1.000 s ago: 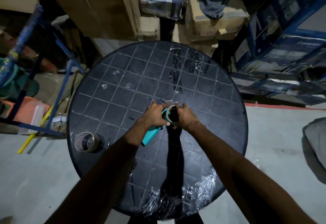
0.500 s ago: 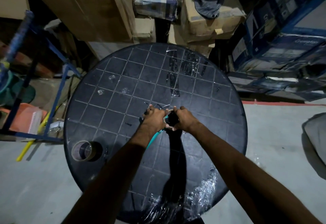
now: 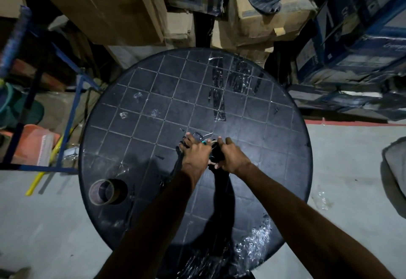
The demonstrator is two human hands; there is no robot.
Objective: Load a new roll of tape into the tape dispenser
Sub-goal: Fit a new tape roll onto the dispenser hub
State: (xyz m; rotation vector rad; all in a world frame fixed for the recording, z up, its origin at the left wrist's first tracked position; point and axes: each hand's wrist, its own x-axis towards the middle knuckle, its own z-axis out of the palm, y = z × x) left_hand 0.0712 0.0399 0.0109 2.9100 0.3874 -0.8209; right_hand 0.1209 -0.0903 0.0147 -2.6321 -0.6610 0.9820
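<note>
Both hands meet over the middle of the round black table [image 3: 136, 94]. My left hand [image 3: 196, 154] grips the teal tape dispenser [image 3: 201, 139], which is almost wholly hidden under it; only its dark front end and a sliver of teal show. My right hand [image 3: 230, 155] is closed on the roll of tape [image 3: 216, 153] seated at the dispenser, whose dark core shows between the hands. A second roll of clear tape [image 3: 103, 192] lies on its side near the table's left front edge, apart from both hands.
Strips of clear tape [image 3: 230, 78] are stuck on the table's far side and crumpled film [image 3: 254, 239] on its near right edge. Cardboard boxes [image 3: 270, 15] are stacked behind the table, a blue metal frame [image 3: 66, 103] stands left, and grey floor [image 3: 351, 169] lies right.
My left hand has closed over the dispenser, hiding the teal handle that showed a second ago. Both hands have pressed closer together around the roll.
</note>
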